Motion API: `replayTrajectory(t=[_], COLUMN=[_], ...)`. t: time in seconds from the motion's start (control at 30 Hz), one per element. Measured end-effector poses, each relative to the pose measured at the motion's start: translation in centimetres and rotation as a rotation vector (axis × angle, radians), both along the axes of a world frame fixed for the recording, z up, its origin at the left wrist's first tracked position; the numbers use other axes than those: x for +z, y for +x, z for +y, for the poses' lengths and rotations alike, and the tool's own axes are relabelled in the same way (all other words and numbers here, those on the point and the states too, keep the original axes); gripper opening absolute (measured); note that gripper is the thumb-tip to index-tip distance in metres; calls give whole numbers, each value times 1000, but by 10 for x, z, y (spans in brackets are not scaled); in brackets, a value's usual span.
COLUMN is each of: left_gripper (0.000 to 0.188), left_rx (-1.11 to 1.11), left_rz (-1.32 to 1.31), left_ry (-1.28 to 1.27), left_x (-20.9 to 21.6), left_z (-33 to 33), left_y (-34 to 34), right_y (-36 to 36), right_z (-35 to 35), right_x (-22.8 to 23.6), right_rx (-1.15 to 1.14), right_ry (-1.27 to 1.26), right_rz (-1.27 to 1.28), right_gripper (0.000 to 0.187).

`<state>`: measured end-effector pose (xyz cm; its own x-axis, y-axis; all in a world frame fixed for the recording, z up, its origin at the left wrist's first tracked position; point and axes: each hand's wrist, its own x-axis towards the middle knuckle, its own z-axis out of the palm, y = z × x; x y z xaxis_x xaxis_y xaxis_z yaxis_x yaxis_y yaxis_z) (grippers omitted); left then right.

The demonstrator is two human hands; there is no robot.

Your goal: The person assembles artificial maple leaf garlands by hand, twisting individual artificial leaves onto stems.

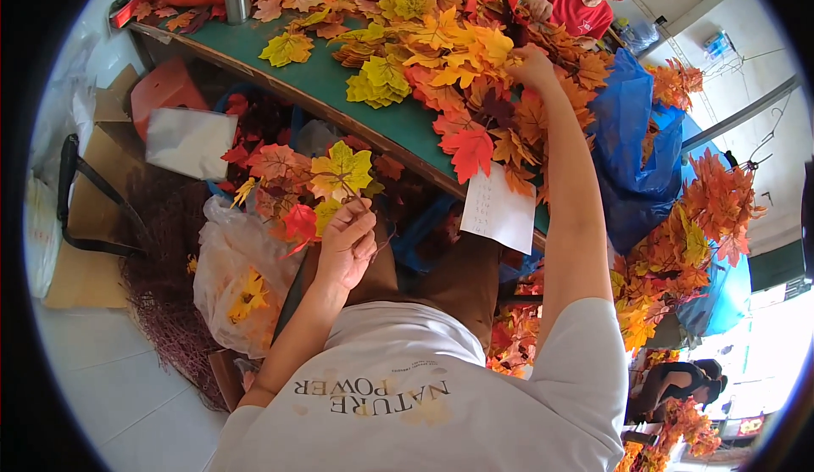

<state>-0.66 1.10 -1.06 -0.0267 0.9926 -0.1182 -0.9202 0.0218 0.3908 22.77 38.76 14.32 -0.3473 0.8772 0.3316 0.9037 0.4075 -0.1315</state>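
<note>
My left hand (346,241) is closed in a pinch around the thin stem of an artificial maple leaf spray (337,169). Its leaves are yellow-green, orange and red, and it hangs below the table's near edge. At the far side of the pile, my right hand (534,69) has its bent fingers on a yellow-orange artificial maple leaf (490,45); the fingertips are partly hidden. Loose leaves in yellow, orange and red cover much of the green table (280,73). Stacked yellow-green leaves (380,82) lie near the edge.
A paper with handwriting (500,209) hangs over the table edge. Blue plastic bags (623,133) stand at the right. Left of my legs are a clear plastic bag (242,247) and a bundle of dark stems (165,277). Across the table sits a person in a red shirt (572,1).
</note>
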Motion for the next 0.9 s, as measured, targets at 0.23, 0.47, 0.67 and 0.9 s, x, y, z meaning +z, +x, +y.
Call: replayTrajectory(t=[0.23,0.47,0.67,0.9], left_gripper=[19,20,19,16], left_rx=[11,-19,-46,-42], left_rz=[9,-5,46,33], left_ry=[6,-32,-48,-42], left_x=[-7,-5,-4,-6], left_z=[0,-2,-3,-5], left_y=[2,8,12,13], right_y=[19,17,12,25], right_z=[-48,-123,-168,-133], right_x=[17,-17,-17,18], right_rx=[-5,325,198,-17], right_ry=[276,413,-46,198], right_rz=[190,147,79,139], right_gripper=[15,22,22,22])
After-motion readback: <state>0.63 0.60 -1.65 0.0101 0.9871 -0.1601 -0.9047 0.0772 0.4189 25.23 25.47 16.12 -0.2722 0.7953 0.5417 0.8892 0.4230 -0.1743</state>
